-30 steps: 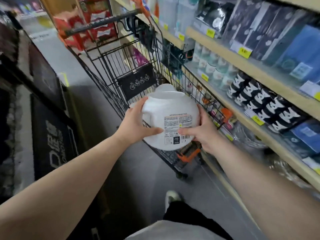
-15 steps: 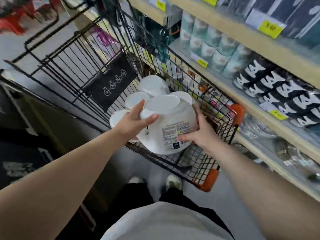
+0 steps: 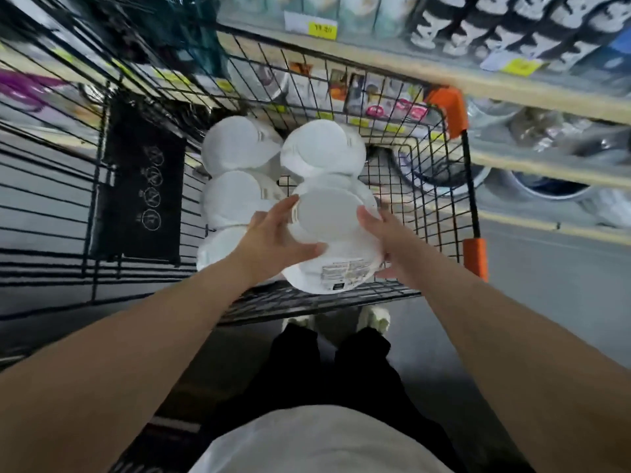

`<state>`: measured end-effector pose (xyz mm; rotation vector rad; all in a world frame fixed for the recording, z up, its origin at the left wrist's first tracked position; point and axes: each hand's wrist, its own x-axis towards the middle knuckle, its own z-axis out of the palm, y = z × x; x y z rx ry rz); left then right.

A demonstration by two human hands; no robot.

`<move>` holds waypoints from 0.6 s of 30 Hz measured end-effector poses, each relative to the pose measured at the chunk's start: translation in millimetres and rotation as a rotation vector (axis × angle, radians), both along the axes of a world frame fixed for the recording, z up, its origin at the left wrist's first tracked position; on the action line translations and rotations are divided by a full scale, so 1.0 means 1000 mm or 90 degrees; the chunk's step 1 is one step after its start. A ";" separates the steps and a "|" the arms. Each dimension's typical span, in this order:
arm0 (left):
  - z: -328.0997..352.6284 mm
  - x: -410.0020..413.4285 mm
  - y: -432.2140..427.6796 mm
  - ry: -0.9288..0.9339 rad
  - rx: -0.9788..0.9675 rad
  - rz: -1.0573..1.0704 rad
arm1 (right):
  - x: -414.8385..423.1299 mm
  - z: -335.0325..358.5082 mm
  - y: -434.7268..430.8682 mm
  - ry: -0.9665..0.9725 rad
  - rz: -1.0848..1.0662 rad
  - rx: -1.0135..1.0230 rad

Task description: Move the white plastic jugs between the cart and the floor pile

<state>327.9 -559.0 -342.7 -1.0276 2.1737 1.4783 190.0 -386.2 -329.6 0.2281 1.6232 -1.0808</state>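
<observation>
Black wire cart (image 3: 440, 186) against store shelf (image 3: 478, 83); four upturned white bowls (image 3: 235, 148) already in it, left and far. Fifth white bowl (image 3: 327, 233), base up, sits at near right corner. Left hand (image 3: 273, 240) and right hand (image 3: 386, 240) both grip its sides, fingers curled. Best lowered level, released only once it rests flat, clear of neighbours.

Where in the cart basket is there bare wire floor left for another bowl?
Bare floor shows in the shopping cart to the right of the held bowl, up to the side wall with orange corner guards. The left and middle are crowded with upturned white bowls. Left hand and right hand flank the held bowl.
</observation>
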 end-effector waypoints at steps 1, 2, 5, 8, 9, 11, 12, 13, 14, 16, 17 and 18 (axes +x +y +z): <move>-0.002 0.001 -0.002 -0.002 -0.001 -0.024 | 0.004 -0.004 0.000 0.006 -0.002 0.006; -0.005 0.002 -0.004 0.000 0.005 -0.040 | 0.007 -0.009 0.001 0.007 -0.011 0.005; -0.015 0.001 -0.011 0.022 0.036 -0.060 | 0.009 -0.017 0.002 0.013 -0.034 0.000; -0.022 -0.003 -0.017 0.003 0.100 -0.089 | 0.008 -0.024 0.005 0.047 0.019 0.027; -0.025 -0.002 -0.018 -0.015 0.099 -0.108 | 0.009 -0.028 0.007 0.059 0.047 0.040; -0.032 0.001 -0.017 -0.055 0.052 -0.177 | 0.014 -0.037 0.008 0.072 0.100 0.064; -0.035 0.001 -0.015 -0.069 0.035 -0.200 | 0.014 -0.040 0.009 0.075 0.112 0.076; -0.039 0.000 -0.012 -0.074 0.026 -0.211 | 0.013 -0.042 0.010 0.080 0.121 0.086; -0.043 -0.003 -0.009 -0.070 0.018 -0.221 | 0.010 -0.044 0.010 0.085 0.133 0.095; -0.051 -0.012 -0.002 -0.062 -0.013 -0.265 | 0.004 -0.048 0.011 0.107 0.174 0.119; -0.057 -0.016 0.000 -0.067 -0.032 -0.283 | 0.001 -0.051 0.011 0.123 0.202 0.134; -0.062 -0.020 0.002 -0.079 -0.051 -0.297 | -0.001 -0.056 0.010 0.147 0.238 0.157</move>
